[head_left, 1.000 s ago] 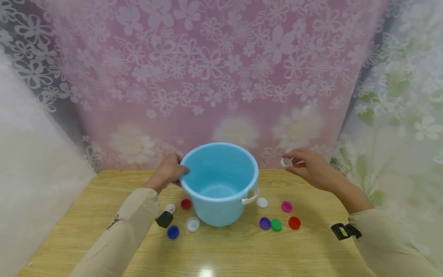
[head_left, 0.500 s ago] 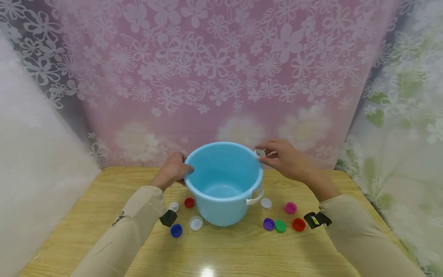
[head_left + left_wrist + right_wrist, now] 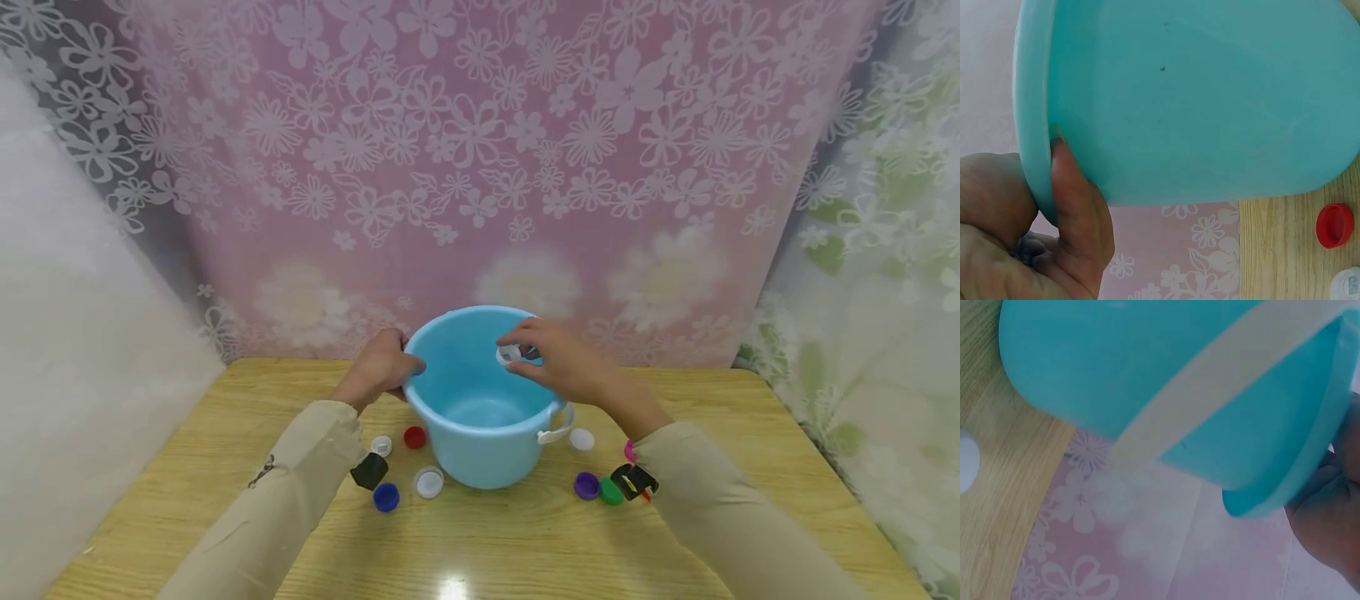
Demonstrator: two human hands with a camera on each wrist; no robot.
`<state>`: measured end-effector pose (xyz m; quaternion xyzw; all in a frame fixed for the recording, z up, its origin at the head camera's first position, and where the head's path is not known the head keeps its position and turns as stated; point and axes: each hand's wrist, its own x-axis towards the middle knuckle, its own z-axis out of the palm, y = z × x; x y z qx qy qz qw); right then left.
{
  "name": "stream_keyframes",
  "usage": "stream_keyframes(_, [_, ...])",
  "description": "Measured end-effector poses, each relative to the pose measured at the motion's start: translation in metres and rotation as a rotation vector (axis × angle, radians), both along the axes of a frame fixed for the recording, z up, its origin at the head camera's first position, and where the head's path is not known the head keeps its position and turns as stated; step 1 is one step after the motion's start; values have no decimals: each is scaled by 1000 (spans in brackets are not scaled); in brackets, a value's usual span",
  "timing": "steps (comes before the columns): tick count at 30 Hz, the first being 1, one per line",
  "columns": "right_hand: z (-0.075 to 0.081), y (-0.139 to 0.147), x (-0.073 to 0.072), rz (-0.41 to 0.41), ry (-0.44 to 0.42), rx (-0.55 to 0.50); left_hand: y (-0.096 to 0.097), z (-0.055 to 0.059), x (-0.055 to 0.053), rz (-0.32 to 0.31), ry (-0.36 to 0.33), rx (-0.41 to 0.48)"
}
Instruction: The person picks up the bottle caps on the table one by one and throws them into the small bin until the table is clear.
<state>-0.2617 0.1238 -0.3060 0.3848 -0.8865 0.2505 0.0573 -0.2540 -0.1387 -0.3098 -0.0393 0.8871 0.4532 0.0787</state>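
Near frame centre, we note a white cap [image 3: 507,357] pinched by the right hand [image 3: 564,360] over the mouth of the blue bucket [image 3: 483,460]; left of centre, the left hand [image 3: 378,368] grips its rim. Lower, right of centre: purple cap [image 3: 587,486] on the table [image 3: 480,542].

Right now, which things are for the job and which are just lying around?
For the job:
bucket, gripped by the left hand
white cap, in the right hand

Just lying on the table, it seems:
blue cap, purple cap, green cap, pink cap, red cap left of the bucket, three other white caps
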Motion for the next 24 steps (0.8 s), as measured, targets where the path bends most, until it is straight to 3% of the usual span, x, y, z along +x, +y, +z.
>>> stream_keyframes(24, [-9,-17,-1,19,-92,151,-2,-3,-2,-44,-22,-8])
